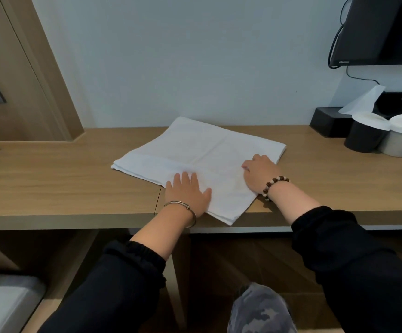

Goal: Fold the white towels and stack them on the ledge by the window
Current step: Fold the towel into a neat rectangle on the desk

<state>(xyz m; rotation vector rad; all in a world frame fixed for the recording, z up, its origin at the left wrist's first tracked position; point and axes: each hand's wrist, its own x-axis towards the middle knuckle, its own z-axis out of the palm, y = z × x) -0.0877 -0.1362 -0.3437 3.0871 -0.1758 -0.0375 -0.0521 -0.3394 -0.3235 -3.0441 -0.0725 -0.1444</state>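
Head view: the left hand point(186, 191) is pressing flat, fingers spread, on the white towel point(202, 150). The right hand point(260, 173) is resting knuckles-up, fingers bent, pinch unclear. Smoothing outward should be keeping the layers aligned. The towel is lying skewed on the desk point(51, 183), its long axis seemingly running far-left to near-right and its near corner overhanging.

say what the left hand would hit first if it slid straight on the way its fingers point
Probably the wall. The left hand lies flat on the towel, fingers pointing away across it; nothing stands on the towel in that line, so the wall behind the desk looks like the first stop.
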